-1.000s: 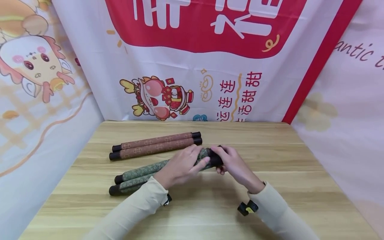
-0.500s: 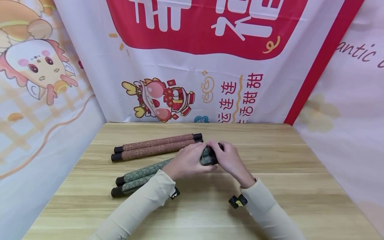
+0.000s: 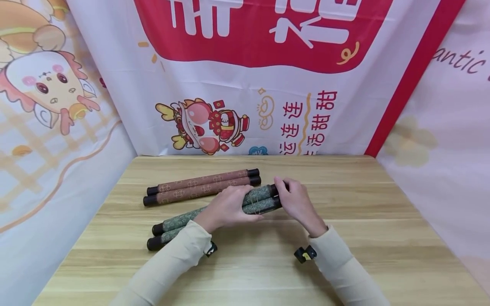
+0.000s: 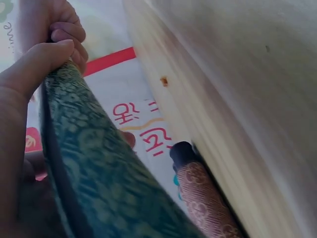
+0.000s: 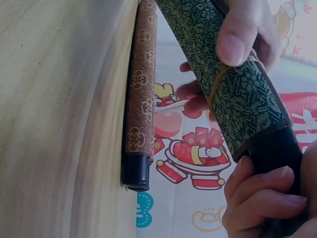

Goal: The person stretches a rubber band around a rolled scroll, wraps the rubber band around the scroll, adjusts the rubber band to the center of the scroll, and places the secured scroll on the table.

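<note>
A green patterned scroll (image 3: 180,221) with two rolls side by side and dark end knobs slants across the table, its right end raised. My left hand (image 3: 226,208) grips it right of its middle, thumb along the near side. My right hand (image 3: 298,204) holds the black knobs at the right end, fingers curled round them in the right wrist view. A thin tan elastic band (image 5: 215,89) loops round the green cloth between the hands, close by the left thumb. Behind lies a brown patterned scroll (image 3: 203,185), likewise two rolls with black ends, untouched.
The wood-grain table (image 3: 363,238) reaches to a white and red printed cloth (image 3: 245,63) at the back. More printed cloth (image 3: 57,93) hangs at the left side, and a pale cloth (image 3: 440,127) at the right.
My left hand has slid left along the green scroll, away from the right hand, so the band and more green cloth show between them. My right hand still holds the end; the brown scroll stays put.
</note>
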Demonstrator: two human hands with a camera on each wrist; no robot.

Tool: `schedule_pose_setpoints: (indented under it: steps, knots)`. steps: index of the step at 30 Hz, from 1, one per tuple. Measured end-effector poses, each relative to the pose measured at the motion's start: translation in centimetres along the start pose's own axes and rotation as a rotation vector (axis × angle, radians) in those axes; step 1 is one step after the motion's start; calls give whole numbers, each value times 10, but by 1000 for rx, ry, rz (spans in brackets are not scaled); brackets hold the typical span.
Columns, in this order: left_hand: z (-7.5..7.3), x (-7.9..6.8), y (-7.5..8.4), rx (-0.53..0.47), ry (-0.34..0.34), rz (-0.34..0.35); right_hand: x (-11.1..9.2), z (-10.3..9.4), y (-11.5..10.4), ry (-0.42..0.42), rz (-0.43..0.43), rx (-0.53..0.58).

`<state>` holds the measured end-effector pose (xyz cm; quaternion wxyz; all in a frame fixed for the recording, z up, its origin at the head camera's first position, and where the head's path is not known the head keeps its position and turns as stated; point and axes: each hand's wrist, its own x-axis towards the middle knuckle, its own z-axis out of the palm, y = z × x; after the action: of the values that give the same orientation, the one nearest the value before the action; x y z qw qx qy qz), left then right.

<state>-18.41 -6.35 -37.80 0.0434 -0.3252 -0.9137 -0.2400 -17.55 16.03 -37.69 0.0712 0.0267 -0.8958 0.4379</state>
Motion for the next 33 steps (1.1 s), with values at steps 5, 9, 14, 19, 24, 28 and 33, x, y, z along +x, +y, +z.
schedule_pose_setpoints:
  steps: [5,9,14,19,24,28,33]
  knots:
    - [-2,10,16,5,7,10,0,0,2,-4,5,0]
    - [6,20,24,8,-5,43,1,-1,4,-3,11,-14]
    - [14,17,21,28,-23,28,0,-4,4,-5,2,-10]
    - [8,0,5,-4,-40,1,1,-10,4,10,2,-18]
    - [-1,-5,-1,-16,-69,-17,2,-11,3,30,-1,-32]
    - [-2,4,12,8,-46,-43,1,-10,1,42,-10,-37]
    - [6,20,32,39,16,10,-1,-7,-2,43,-16,-48]
